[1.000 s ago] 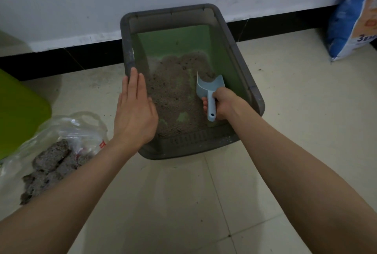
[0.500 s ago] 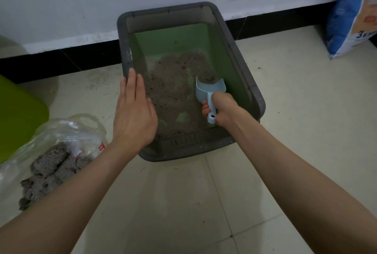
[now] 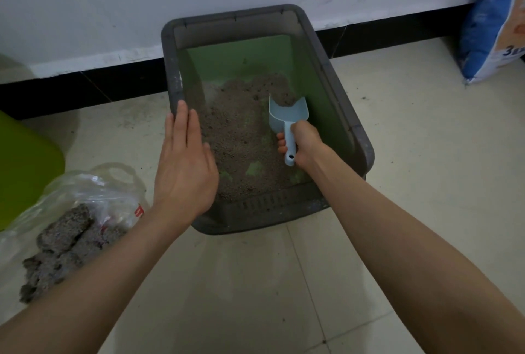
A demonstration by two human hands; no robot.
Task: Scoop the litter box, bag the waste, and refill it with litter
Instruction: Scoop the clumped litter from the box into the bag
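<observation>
litter box: grey rectangular plastic litter box (image 3: 335, 75) with green inner walls sits on the tile floor, far end against the white wall, near end toward the person, so both arms reach in from the near side.
left hand: left hand (image 3: 186, 167) lies flat on the left rim, fingers straight and together, holding nothing; likely there to steady the box against the scoop's push.
right hand: right hand (image 3: 305, 142) is wrapped tight round the handle of the pale blue plastic scoop (image 3: 288, 115), fist low inside the box near the right wall.
scoop: mouth points far, tip dug into the grey-brown granular litter (image 3: 238, 132) with a little litter in the bowl (angle suits pushing under a clump).
litter level: thin, with green floor showing in patches near the front; refill is likely still ahead.
waste bag: clear plastic bag with handle loops (image 3: 93, 191) lies open on the floor at left, just beside the box, grey clumps of waste (image 3: 62, 243) already in it; kept close for a short carry.
fresh litter: blue printed sack (image 3: 491, 27) stands at far right against the wall, well apart, untouched.
other: lime green plastic object (image 3: 25, 160) at the left edge, can't tell what it is.
</observation>
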